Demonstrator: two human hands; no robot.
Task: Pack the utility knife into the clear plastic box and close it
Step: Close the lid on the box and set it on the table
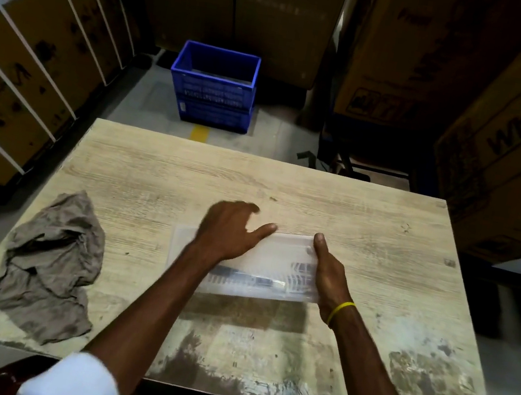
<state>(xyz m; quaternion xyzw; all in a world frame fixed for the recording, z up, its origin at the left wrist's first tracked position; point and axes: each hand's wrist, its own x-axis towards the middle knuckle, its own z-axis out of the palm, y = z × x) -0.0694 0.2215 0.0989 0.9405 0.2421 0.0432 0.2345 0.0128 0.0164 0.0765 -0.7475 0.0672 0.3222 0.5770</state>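
**Head view: knife was in the box, both hands on it**

Head view had the right hand [330, 276] clamped on the right end of the clear plastic box [271, 260], thumb up at the far corner and the rest of the hand wrapped down the short side. A yellow band [340, 313] sat on that wrist. The left hand [231, 230] was laid flat over the box's left half, fingers spread loose and a bit blurred, thumb pointing toward the right hand. It wasn't gripping anything, more like pressing or resting on top.

Through the plastic you could see the utility knife [248, 278] lying lengthwise along the near edge of the box, dark body with a paler tip end toward the right. Couldn't honestly tell if the lid was snapped shut or just sitting there.

The box sat about mid-table on a worn, pale wooden table [384, 224], scuffed darker along the near edge. A crumpled grey-brown rag [52, 266] lay well off to the left. Past the far edge, a blue plastic crate [213, 85] stood on the floor, with big cardboard cartons [518, 112] stacked around.
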